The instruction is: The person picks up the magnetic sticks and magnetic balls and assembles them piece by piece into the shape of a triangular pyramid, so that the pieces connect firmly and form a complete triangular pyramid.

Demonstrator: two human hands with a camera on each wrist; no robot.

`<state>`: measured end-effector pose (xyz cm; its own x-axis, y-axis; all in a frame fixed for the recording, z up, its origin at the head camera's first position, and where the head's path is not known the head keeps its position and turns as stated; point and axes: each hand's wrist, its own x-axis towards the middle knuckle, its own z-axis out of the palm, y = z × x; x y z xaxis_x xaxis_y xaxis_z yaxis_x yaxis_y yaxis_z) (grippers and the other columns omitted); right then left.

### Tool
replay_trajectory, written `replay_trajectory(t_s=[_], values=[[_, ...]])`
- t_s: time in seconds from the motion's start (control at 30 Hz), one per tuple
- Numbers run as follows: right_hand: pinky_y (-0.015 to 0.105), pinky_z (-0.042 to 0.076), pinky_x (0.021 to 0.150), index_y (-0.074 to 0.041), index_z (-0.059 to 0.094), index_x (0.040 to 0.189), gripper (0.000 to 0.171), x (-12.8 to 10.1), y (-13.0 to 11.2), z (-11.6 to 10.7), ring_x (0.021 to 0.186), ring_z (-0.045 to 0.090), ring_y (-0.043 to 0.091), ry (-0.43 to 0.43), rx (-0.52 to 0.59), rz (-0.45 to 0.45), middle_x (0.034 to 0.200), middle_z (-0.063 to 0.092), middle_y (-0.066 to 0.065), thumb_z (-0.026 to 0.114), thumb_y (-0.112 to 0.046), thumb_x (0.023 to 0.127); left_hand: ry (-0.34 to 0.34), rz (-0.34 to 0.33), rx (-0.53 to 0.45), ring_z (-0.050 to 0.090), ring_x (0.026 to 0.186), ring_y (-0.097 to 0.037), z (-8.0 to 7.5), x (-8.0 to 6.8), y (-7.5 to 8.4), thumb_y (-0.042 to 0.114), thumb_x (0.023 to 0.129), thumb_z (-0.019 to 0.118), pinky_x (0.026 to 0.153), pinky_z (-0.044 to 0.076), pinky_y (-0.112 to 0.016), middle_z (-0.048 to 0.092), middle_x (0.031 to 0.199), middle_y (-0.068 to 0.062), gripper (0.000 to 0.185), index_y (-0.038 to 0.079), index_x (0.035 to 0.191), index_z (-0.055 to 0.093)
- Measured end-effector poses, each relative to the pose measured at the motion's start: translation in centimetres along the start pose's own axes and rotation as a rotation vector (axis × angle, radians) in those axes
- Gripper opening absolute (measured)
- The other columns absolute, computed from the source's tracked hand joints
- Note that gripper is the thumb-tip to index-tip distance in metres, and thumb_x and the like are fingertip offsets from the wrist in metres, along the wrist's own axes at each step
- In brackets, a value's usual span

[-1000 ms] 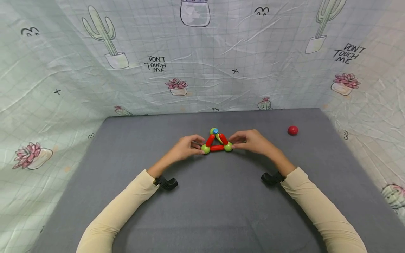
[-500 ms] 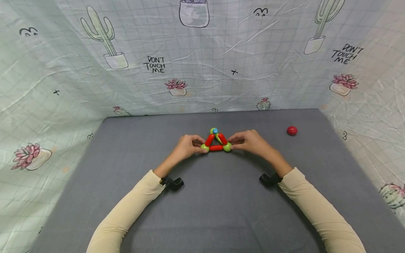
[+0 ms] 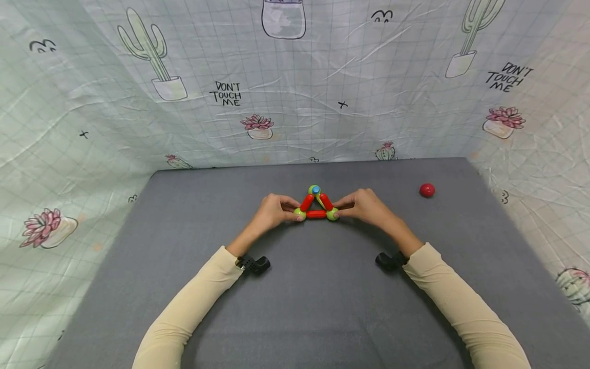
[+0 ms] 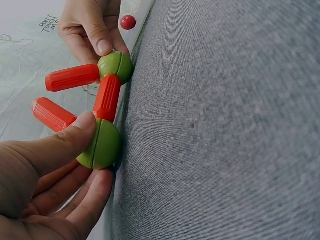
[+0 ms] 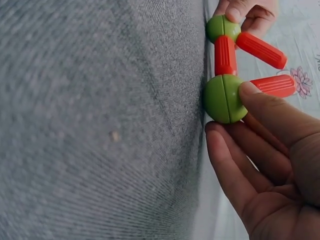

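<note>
Red rods and green balls make up a magnetic-stick-like toy on the grey table. One red rod (image 3: 316, 214) lies between the left green ball (image 4: 102, 147) and the right green ball (image 5: 223, 100). From each ball another red rod rises, the left one (image 4: 54, 115) and the right one (image 5: 274, 86) leaning toward each other. Behind them shows a further green ball (image 3: 311, 190) with a blue end (image 3: 316, 189). My left hand (image 3: 272, 210) pinches the left ball between thumb and fingers. My right hand (image 3: 367, 206) holds the right ball, thumb on its near side.
A red ball (image 3: 427, 190) sits apart at the back right of the grey table (image 3: 313, 297). A patterned cloth (image 3: 313, 92) hangs behind the table and along both sides. Each wrist wears a black camera mount, the left one (image 3: 255, 265) and the right one (image 3: 389, 261).
My left forearm has swung inward to the right, and the left thumb has come further over its ball. My right wrist has shifted slightly left. The toy has barely moved.
</note>
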<state>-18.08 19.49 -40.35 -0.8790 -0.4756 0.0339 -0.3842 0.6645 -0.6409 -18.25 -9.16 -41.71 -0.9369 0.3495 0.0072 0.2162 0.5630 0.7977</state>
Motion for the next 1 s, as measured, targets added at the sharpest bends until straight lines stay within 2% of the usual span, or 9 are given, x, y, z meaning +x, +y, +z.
replay_trajectory(t_s=[0.1,0.23,0.43,0.57,0.7,1.0], values=[[0.026,0.052,0.066,-0.015,0.081,0.112,0.025,0.0,0.0,-0.1,0.090,0.070,0.012,-0.012,-0.001,-0.001,0.107,0.078,0.001,0.082,-0.024,0.088,0.001,-0.006,-0.005,0.076,0.084,-0.015,-0.1,0.0,0.0,0.017,0.076,0.092,0.071,0.059,-0.026,0.079,0.093,-0.007,0.033,0.006,0.104,0.080],[0.031,0.058,0.073,-0.013,0.079,0.115,0.028,0.0,0.2,-0.5,0.094,0.074,0.015,-0.040,0.029,-0.001,0.108,0.077,0.002,0.081,-0.023,0.089,0.004,-0.013,-0.016,0.076,0.084,-0.015,-0.1,0.1,0.0,0.018,0.075,0.092,0.071,0.059,-0.027,0.079,0.093,-0.006,0.034,0.007,0.105,0.080],[0.039,0.060,0.083,-0.008,0.074,0.122,0.034,-0.6,0.8,-1.8,0.103,0.073,0.021,-0.057,0.033,-0.069,0.116,0.075,0.007,0.079,-0.020,0.091,0.006,-0.010,-0.026,0.076,0.084,-0.013,0.0,0.1,0.0,0.018,0.075,0.092,0.071,0.059,-0.026,0.079,0.092,-0.005,0.034,0.007,0.105,0.080],[0.042,0.059,0.085,-0.006,0.073,0.124,0.035,-1.3,2.1,-3.3,0.103,0.072,0.022,-0.012,-0.026,-0.079,0.117,0.075,0.009,0.077,-0.020,0.093,0.013,-0.005,-0.033,0.076,0.083,-0.013,0.0,0.0,-0.1,0.017,0.075,0.093,0.071,0.059,-0.026,0.079,0.092,-0.005,0.033,0.007,0.104,0.080],[0.044,0.058,0.086,-0.005,0.073,0.122,0.032,-2.4,3.7,-5.1,0.101,0.072,0.024,0.048,-0.087,-0.039,0.114,0.075,0.012,0.077,-0.018,0.093,0.019,-0.005,-0.030,0.076,0.083,-0.013,0.2,-0.1,-0.2,0.018,0.074,0.093,0.070,0.059,-0.026,0.079,0.091,-0.005,0.033,0.008,0.104,0.081],[0.056,0.055,0.085,-0.003,0.072,0.123,0.028,-5.2,7.4,-9.7,0.103,0.070,0.041,0.174,-0.271,0.020,0.118,0.072,0.021,0.069,-0.017,0.099,0.029,-0.005,-0.028,0.075,0.083,-0.012,0.4,-0.3,-0.4,0.018,0.075,0.093,0.071,0.059,-0.027,0.079,0.091,-0.004,0.032,0.009,0.103,0.081]])
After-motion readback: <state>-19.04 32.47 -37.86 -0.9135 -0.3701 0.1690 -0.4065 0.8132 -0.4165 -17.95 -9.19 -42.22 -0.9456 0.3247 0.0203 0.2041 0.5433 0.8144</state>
